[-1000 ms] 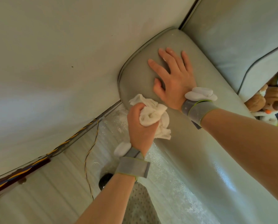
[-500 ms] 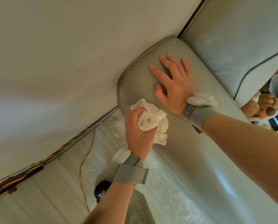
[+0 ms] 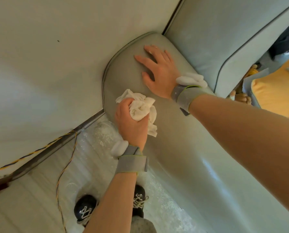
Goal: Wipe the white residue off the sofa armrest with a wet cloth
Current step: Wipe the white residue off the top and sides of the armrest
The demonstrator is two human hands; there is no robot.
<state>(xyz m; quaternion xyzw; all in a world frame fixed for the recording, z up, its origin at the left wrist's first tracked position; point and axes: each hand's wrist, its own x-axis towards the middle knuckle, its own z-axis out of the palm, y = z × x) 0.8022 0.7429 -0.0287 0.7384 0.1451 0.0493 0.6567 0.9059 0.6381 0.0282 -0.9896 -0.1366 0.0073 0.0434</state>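
Two hands on the sofa armrest (image 3: 182, 132). Left hand (image 3: 132, 121) makes a closed grip: fingers and thumb curled tight round a bunched white cloth (image 3: 140, 106), knuckles up, with loose folds spilling out past the fingertips and to the right of the fist. Bunching likely gives a firm pad to press through; the cloth bears on the armrest's outer edge, where top surface rolls over to the side panel. Right hand (image 3: 157, 73) lies just beyond the grip and to its right, palm down, fingers straight and spread toward the rounded far end of the armrest; it holds nothing. Judged to be a brace, steadying the body while the other hand scrubs. Left forearm comes up from below, wrist roughly straight; right forearm crosses in from the lower right, reaching further. Grey wristbands (image 3: 132, 163) on both wrists. White residue (image 3: 157, 199) shows as speckling on the armrest's side face, nearer the person than the grip, below the left wrist; more specks on the floor (image 3: 39, 190) left of the grip. Armrest top around and beyond the grip looks mostly free of it, with a wet sheen nearer the person. Judgement: wiping under way, the lower side face not yet done. Dark shoes (image 3: 84, 209) stand below.
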